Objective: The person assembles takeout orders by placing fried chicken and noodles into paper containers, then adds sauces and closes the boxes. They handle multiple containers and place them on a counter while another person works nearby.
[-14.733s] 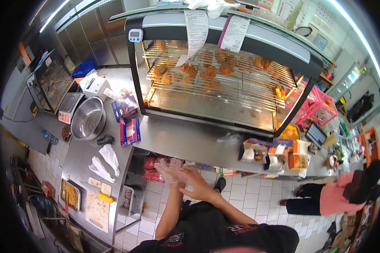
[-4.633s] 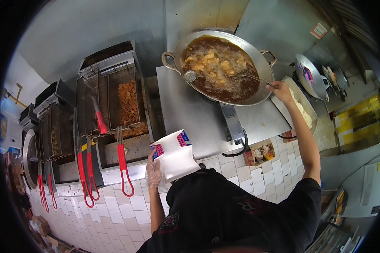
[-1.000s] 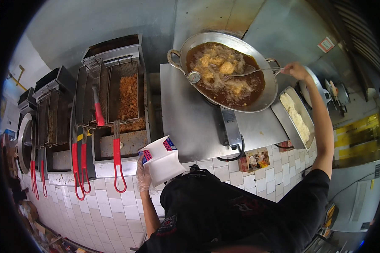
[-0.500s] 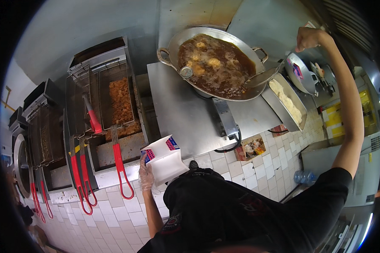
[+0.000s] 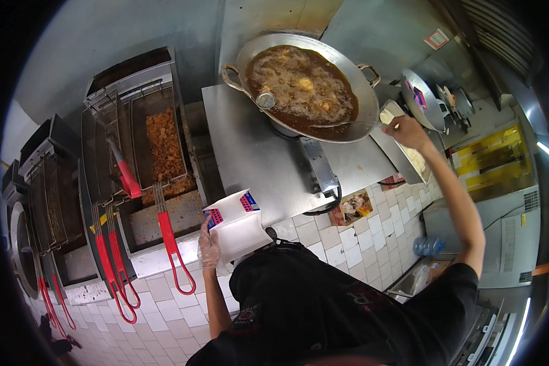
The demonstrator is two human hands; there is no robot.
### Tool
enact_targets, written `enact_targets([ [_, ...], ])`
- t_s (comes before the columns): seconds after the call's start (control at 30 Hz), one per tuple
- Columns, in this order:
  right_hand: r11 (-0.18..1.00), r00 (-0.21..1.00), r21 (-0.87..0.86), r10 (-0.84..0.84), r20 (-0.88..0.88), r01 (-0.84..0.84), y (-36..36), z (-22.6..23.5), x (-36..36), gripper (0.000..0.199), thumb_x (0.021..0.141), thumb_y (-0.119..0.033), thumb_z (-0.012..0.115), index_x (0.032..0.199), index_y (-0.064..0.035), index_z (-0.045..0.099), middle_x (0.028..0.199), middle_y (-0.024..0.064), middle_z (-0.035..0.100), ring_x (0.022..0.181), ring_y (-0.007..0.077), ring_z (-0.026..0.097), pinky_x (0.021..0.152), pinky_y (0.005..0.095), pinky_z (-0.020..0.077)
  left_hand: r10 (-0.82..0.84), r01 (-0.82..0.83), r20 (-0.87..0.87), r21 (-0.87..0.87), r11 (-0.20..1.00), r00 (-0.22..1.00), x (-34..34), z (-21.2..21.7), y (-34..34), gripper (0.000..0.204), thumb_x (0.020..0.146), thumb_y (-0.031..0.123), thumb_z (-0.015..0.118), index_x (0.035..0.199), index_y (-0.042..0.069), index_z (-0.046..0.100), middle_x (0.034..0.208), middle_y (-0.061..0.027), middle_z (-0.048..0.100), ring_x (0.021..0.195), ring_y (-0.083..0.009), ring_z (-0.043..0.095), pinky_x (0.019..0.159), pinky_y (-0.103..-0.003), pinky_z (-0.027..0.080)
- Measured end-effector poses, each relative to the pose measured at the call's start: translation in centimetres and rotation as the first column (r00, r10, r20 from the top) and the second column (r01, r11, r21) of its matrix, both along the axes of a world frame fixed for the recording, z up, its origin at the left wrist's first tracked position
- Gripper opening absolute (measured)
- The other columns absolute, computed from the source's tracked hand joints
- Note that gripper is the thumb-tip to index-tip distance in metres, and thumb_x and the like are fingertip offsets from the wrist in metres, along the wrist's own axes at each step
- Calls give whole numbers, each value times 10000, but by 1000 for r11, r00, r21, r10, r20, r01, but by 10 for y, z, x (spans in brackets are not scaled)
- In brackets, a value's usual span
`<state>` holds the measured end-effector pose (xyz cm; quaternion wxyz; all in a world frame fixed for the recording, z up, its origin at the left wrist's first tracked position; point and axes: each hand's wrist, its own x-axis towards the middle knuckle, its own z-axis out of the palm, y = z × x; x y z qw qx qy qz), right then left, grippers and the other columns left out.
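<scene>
My left hand (image 5: 209,249), in a clear plastic glove, grips the edge of an open white paper box (image 5: 241,229) with blue and pink printed patches. It holds the box low, by the counter's front edge. My right hand (image 5: 409,132), bare, is closed around the handle of a metal skimmer (image 5: 355,123). The skimmer reaches over the wok's right side, its tip at the bubbling oil. In the wide two-handled wok (image 5: 367,97), a few golden fried pieces (image 5: 305,84) float in dark oil. A round dial thermometer (image 5: 265,100) sits at the wok's left rim.
Left of me, a fryer holds wire baskets with red handles (image 5: 172,244) and brown fried bits (image 5: 163,143). A steel tray (image 5: 402,160) of pale, floury food lies under my right forearm. Another metal pan (image 5: 430,110) stands behind it. A cardboard box (image 5: 351,207) sits below the counter.
My right hand has come down from the upper right and taken hold of the skimmer, which has tilted edge-on. The view has shifted slightly. My left hand still holds the box.
</scene>
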<state>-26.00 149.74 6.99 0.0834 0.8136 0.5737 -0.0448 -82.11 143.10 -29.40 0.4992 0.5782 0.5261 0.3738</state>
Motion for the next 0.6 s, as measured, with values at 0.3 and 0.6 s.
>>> enact_targets([
  [0.3, 933, 978, 299, -178, -111, 203, 45, -127, -24, 479, 929, -489, 703, 1062, -31, 755, 1030, 254, 735, 1037, 419, 696, 908, 500, 537, -34, 34, -9, 7, 999, 999, 0, 2, 4, 510, 1008, -7, 474, 1513, 55, 442, 1482, -166, 529, 1409, -272, 470, 1200, -362, 307],
  [0.6, 916, 978, 366, -106, -179, 166, 73, -106, 31, 525, 886, -558, 728, 1085, -73, 755, 1035, 210, 745, 1017, 386, 711, 890, 470, 539, -20, 20, 2, -8, 1000, 1000, 1, -4, -1, 567, 962, -64, 482, 1512, 70, 450, 1508, -185, 504, 1458, -279, 428, 1220, -365, 277],
])
